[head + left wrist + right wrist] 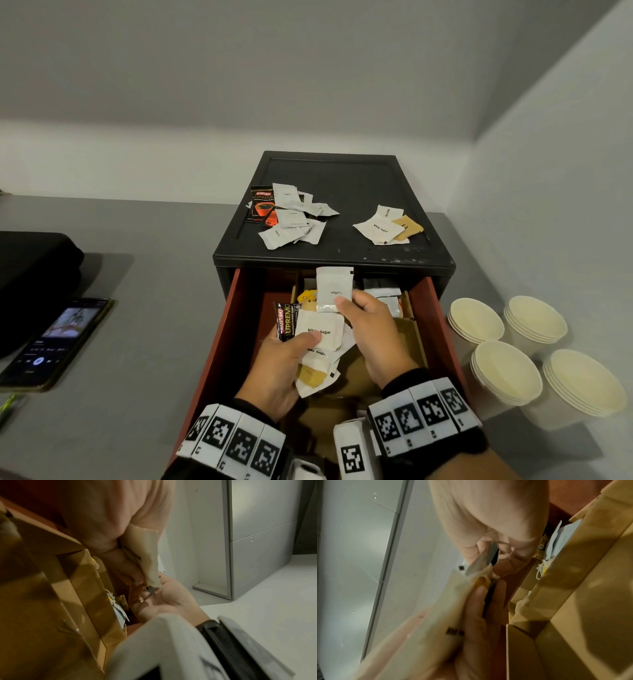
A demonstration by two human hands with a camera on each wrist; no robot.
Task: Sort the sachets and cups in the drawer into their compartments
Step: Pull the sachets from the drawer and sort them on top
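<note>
Cabinet (342, 192): on the tabletop (154, 274), in the corner.
Cabinet top: coffee pile (291, 216) left, sugar pile (385, 226) right, well apart.
Drawer (222, 342): pulled out in front, dividers (409, 334) inside.
Hands: over the drawer; left hand (277, 366) with a sachet bundle (317, 346), right hand (371, 329) with a sachet (333, 287) behind it.
Cups (534, 359): four stacks right of the drawer.
Phone (56, 342): left, with a case (34, 274) behind it.
</note>
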